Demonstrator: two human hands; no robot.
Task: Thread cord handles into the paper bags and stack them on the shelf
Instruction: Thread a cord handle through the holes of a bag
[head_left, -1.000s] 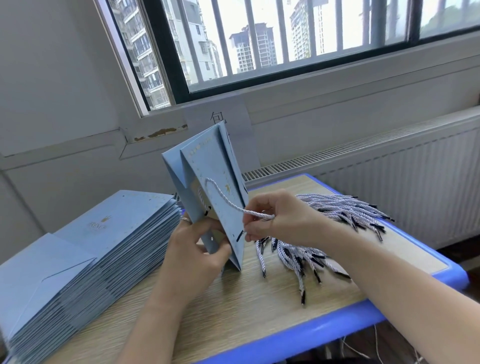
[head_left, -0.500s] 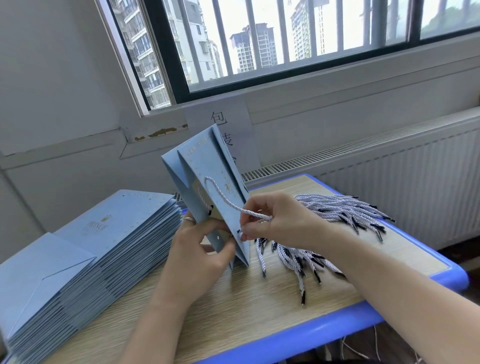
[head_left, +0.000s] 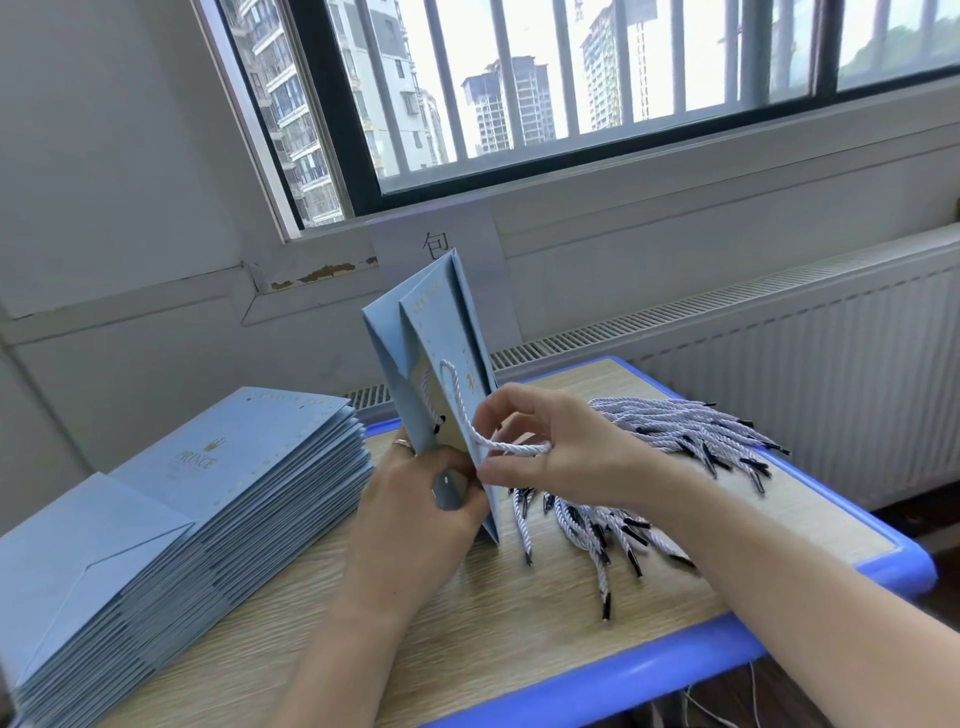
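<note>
A light blue paper bag (head_left: 441, 332) stands tilted on the wooden table, its open top edge toward me. My left hand (head_left: 415, 504) grips the bag's lower edge, thumb on the panel near a punched hole. A white twisted cord (head_left: 462, 410) loops out of the bag's face. My right hand (head_left: 545, 441) pinches the free end of that cord just right of the bag. A pile of loose cords (head_left: 675, 441) with black tips lies behind and under my right wrist.
A tall stack of flat blue bags (head_left: 171, 493) fills the left of the table (head_left: 467, 623), which has a blue rim. A white radiator cover runs along the wall behind, under a barred window. No shelf is in view.
The bag has tipped more upright and shifted slightly right. My right hand has drawn the cord end down toward the bag's lower edge, and my left thumb has slid along the panel.
</note>
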